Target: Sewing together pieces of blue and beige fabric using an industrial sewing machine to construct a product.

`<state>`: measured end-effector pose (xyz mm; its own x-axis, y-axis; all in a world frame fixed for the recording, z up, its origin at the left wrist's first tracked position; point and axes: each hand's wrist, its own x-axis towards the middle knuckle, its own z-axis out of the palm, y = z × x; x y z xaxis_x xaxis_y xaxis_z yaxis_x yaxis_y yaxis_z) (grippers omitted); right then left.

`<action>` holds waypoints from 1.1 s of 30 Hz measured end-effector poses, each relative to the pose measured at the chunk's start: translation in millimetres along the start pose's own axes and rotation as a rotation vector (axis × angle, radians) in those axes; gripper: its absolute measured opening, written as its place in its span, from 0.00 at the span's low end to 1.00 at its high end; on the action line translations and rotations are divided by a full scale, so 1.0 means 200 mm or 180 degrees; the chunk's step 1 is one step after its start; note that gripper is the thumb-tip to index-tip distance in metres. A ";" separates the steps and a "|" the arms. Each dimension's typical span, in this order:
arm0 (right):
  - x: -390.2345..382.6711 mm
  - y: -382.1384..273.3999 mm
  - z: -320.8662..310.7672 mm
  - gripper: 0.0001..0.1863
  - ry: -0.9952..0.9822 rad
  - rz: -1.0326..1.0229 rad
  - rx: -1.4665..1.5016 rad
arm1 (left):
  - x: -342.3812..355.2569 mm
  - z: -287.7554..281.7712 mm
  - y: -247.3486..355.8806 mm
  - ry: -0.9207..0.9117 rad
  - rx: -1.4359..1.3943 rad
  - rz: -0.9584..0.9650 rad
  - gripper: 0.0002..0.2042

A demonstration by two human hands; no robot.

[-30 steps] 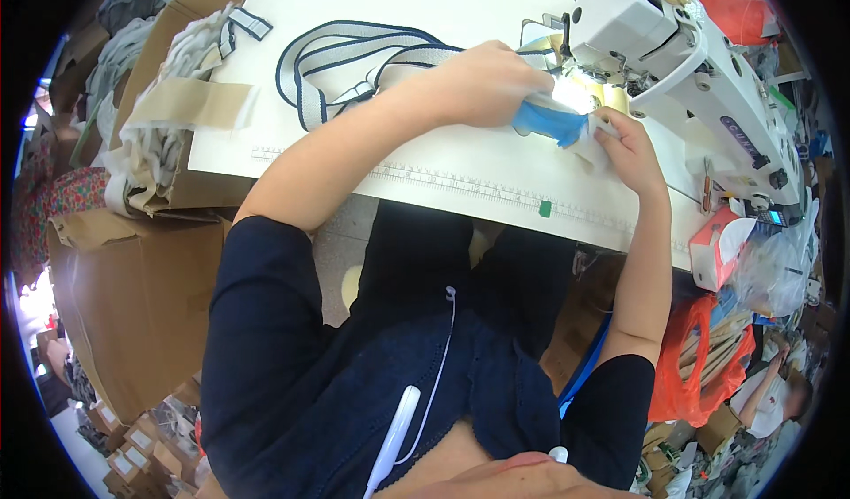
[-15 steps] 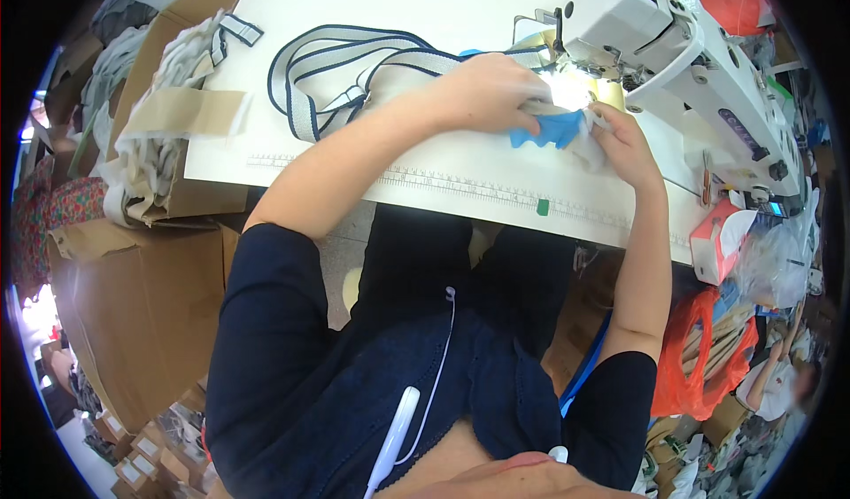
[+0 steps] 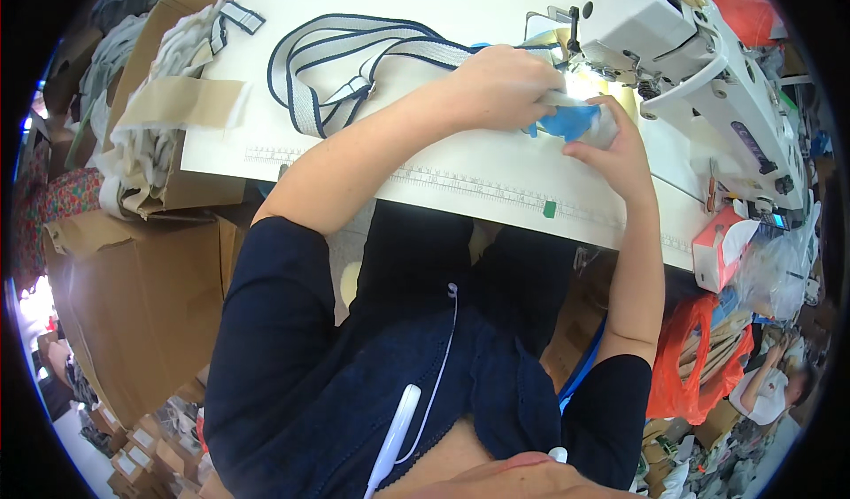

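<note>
A small blue and white fabric piece lies bunched on the table in front of the sewing machine's needle area. My left hand is closed on its left end, fingers curled under. At the other end my right hand holds the piece, with the thumb at the near side and the fingertips at the far edge. The sewing machine stands just beyond both hands, its lamp lighting the spot. A grey strap with dark blue edges lies looped behind my left forearm; part of it is hidden there.
A printed ruler runs along the table's front edge, with a green mark. On the left, cardboard boxes hold pale fabric strips. A red and white box sits at the right corner, above a red plastic bag.
My right thumb has spread away from the fingers, and the blue part is more folded. My left hand has shifted slightly right. The whole view has tilted a little.
</note>
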<state>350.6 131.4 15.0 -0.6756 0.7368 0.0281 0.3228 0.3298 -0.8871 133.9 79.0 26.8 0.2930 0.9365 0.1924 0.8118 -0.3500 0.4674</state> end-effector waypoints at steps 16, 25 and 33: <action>0.03 0.03 0.07 0.14 0.0981 -0.0819 -0.0757 | 0.00 0.04 -0.05 -0.0076 -0.0024 -0.0022 0.14; -0.03 0.10 0.03 0.07 0.0905 -0.0181 0.0133 | -0.01 0.04 -0.05 -0.0044 -0.0084 -0.0013 0.14; -0.02 0.13 -0.01 0.17 0.0613 -0.0137 0.0466 | -0.01 0.05 -0.07 -0.0038 -0.0387 -0.0107 0.14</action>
<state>363.1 138.0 -7.3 -0.5432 0.8275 0.1422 0.1874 0.2846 -0.9402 127.1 81.9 11.9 0.2733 0.9477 0.1650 0.7542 -0.3176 0.5748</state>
